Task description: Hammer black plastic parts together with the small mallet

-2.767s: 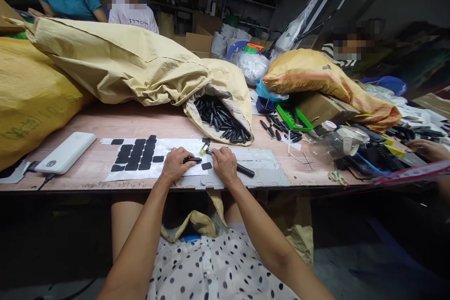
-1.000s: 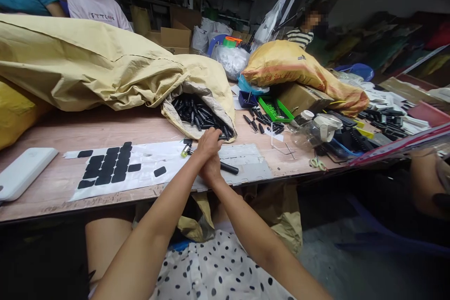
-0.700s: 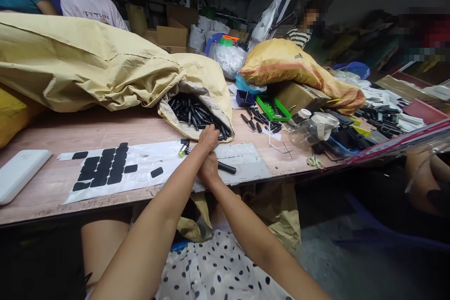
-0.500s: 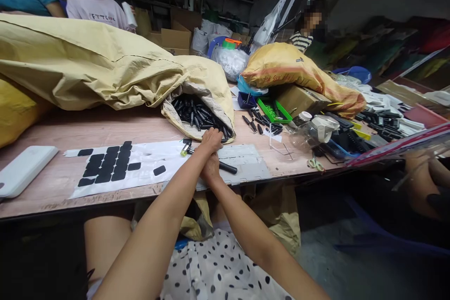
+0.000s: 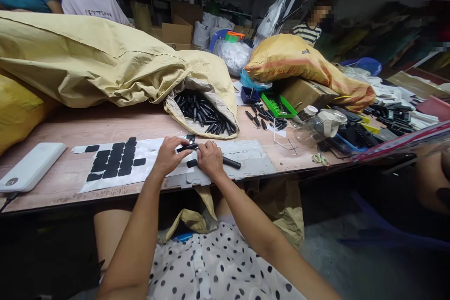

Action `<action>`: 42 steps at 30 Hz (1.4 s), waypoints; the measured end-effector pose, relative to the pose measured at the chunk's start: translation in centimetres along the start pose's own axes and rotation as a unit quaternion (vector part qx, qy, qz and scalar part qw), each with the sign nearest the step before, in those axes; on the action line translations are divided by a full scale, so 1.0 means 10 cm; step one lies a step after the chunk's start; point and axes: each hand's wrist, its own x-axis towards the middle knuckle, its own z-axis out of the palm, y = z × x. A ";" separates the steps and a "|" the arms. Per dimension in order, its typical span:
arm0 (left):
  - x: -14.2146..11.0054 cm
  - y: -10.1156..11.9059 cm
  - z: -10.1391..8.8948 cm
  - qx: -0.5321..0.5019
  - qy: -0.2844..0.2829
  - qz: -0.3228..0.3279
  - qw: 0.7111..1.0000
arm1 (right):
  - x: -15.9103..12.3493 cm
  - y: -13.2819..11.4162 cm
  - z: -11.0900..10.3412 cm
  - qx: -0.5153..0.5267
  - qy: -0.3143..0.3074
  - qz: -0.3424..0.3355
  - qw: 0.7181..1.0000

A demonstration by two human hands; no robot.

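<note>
Just in from the near edge of the tabletop (image 5: 140,124), the left hand (image 5: 168,154) pinches a slim black piece (image 5: 187,147); the right hand (image 5: 211,159) bunches its fingers at the other end, grip too hidden to tell. It looks light, stiff, perhaps slick, best held by its sides.

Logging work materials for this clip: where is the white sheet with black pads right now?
In the head view, the white sheet lies on the table, left of centre, mostly between the white device and the left hand.
</note>
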 end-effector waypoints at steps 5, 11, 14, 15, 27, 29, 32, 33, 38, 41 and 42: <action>-0.30 -0.46 -0.04 0.005 -0.026 -0.100 0.995 | 0.00 0.02 -0.05 -0.005 -0.012 -0.006 1.000; -0.26 -0.44 0.03 0.008 -0.031 -0.112 0.993 | -0.08 0.04 -0.09 0.018 0.004 -0.023 1.000; -0.26 -0.44 0.02 0.002 -0.038 -0.119 0.992 | -0.15 0.01 -0.10 0.048 0.033 -0.033 0.998; -0.27 -0.44 0.02 0.000 -0.038 -0.120 0.992 | -0.17 0.00 -0.11 0.061 0.042 -0.039 0.996; -0.28 -0.43 0.05 -0.008 -0.033 -0.119 0.992 | -0.26 -0.17 -0.14 0.081 0.047 -0.142 0.985; -0.28 -0.43 0.05 -0.010 -0.035 -0.120 0.992 | -0.26 -0.15 -0.14 0.072 0.040 -0.140 0.987; -0.28 -0.43 0.06 -0.012 -0.032 -0.118 0.992 | -0.26 -0.11 -0.15 0.081 0.063 -0.123 0.987; -0.28 -0.44 0.06 -0.013 -0.030 -0.117 0.993 | -0.27 -0.10 -0.15 0.086 0.069 -0.119 0.987; -0.28 -0.46 0.09 -0.013 -0.024 -0.116 0.993 | -0.29 -0.01 -0.12 0.088 0.060 -0.125 0.986; -0.28 -0.45 0.09 -0.007 -0.028 -0.114 0.993 | -0.24 0.05 -0.09 0.094 0.081 -0.110 0.986; -0.28 -0.45 0.09 -0.004 -0.028 -0.112 0.993 | -0.21 0.07 -0.08 0.097 0.091 -0.103 0.986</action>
